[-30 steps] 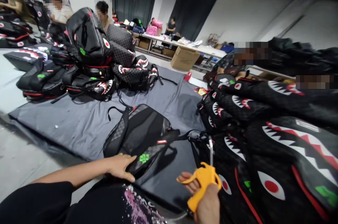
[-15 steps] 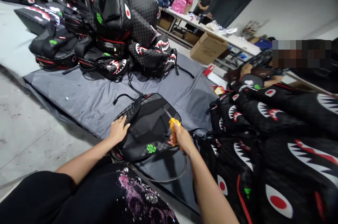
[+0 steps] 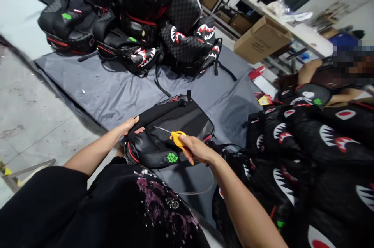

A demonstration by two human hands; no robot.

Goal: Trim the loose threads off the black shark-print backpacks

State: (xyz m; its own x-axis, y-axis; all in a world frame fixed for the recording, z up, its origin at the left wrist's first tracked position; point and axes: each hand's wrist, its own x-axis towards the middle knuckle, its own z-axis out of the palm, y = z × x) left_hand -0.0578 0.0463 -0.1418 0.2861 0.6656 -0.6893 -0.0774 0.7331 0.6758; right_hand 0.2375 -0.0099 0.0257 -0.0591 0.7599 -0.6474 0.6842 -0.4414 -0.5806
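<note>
Marks on the green patch (image 3: 172,157) of the black backpack (image 3: 197,113) and print on the cardboard box (image 3: 262,39) are too small to read. The backpack lies on wrinkled grey cloth (image 3: 87,92), with bare room toward the piled bags (image 3: 184,6) beyond. The left hand (image 3: 130,124) grips its strap (image 3: 159,114) at the left edge; the right hand (image 3: 198,147) grips a yellow blow gun (image 3: 177,138), thin nozzle (image 3: 163,129) above the perforated panel.
</note>
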